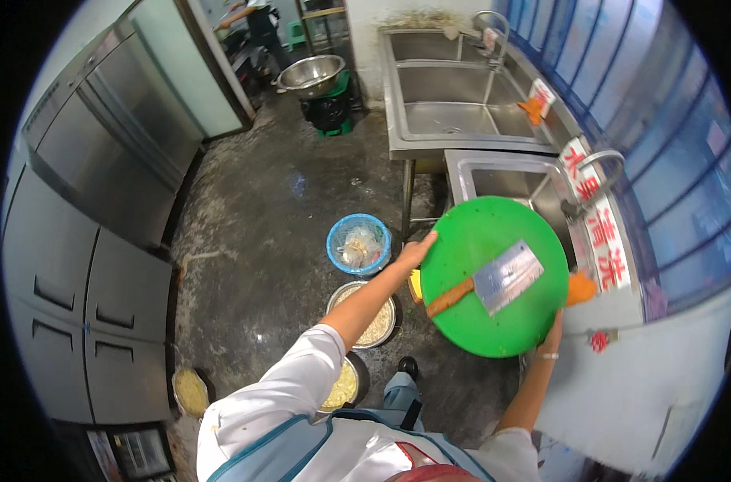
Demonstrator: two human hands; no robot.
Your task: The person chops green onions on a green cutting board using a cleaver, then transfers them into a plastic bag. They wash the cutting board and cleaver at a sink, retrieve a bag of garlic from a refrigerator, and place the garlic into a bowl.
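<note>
A round green cutting board (492,337) is held up between my two hands, over the near edge of the small sink. On its face lies a cleaver (510,276) with a wooden handle, the blade pointing to the upper right. My left hand (419,250) grips the board's left rim, its fingers partly hidden underneath. My right hand (551,337) holds the lower right rim, mostly hidden by the board. Just beyond that rim, an orange cloth (580,289) shows near the sink's edge.
Steel sinks (395,129) with taps line the right wall. A blue plastic basket (330,256) with bags in it, a metal bowl of shredded food (374,328) and a bowl of yellow pieces (343,385) stand on the wet floor. Steel refrigerators (124,120) line the left. Another person (263,27) stands beyond the doorway.
</note>
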